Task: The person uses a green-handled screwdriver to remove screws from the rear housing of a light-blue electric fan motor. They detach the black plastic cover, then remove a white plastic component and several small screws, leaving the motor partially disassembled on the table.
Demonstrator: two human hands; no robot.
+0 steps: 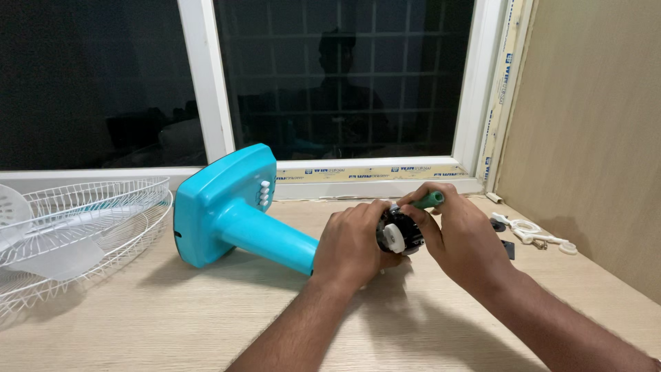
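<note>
A turquoise fan stand (234, 207) lies on its side on the wooden table, its square base to the left with white buttons on it. My left hand (354, 244) wraps around the upper end of its neck. There a black motor part with a white round knob (398, 235) sticks out between my hands. My right hand (458, 238) grips a green-handled screwdriver (430, 200), its tip hidden against the motor part.
A white wire fan guard with a pale blade (69, 227) lies at the table's left. Small white plastic parts and a dark piece (533, 233) sit at the right near the beige wall. A dark window with a white frame (206, 83) stands behind.
</note>
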